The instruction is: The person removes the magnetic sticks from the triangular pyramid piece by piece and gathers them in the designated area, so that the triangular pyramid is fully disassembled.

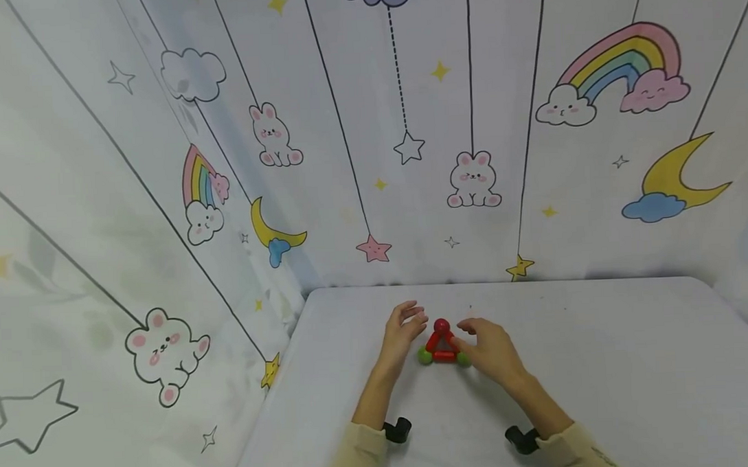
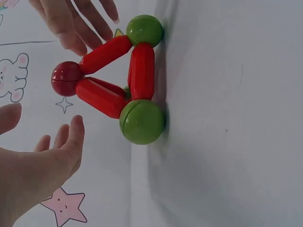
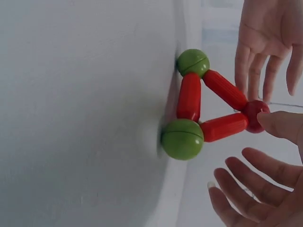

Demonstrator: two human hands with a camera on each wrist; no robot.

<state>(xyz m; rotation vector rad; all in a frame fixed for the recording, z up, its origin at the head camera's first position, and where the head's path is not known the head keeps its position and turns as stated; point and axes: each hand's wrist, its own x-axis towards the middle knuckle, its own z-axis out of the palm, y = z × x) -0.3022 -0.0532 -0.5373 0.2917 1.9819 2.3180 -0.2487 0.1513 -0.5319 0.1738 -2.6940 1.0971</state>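
A small pyramid-like frame of red rods (image 1: 443, 357) and balls stands on the white table. At its peak sits a red ball (image 2: 66, 78); green balls (image 3: 182, 139) form the lower corners. One more green ball, mostly hidden behind the rods, peeks through in the left wrist view. My left hand (image 1: 401, 335) hovers left of the frame, fingers loosely bent and apart from it. On the other side is my right hand (image 1: 492, 349), its fingers spread and relaxed. In the right wrist view its thumb (image 3: 279, 124) overlaps the red ball. Neither hand grips anything.
The white table (image 1: 601, 370) extends to both sides, its back edge close to a printed curtain (image 1: 348, 193) with rabbits, stars and rainbows. Another curtain side runs along the left. Black wrist cameras (image 1: 398, 430) sit below both hands, by the light sleeves (image 1: 359, 450).
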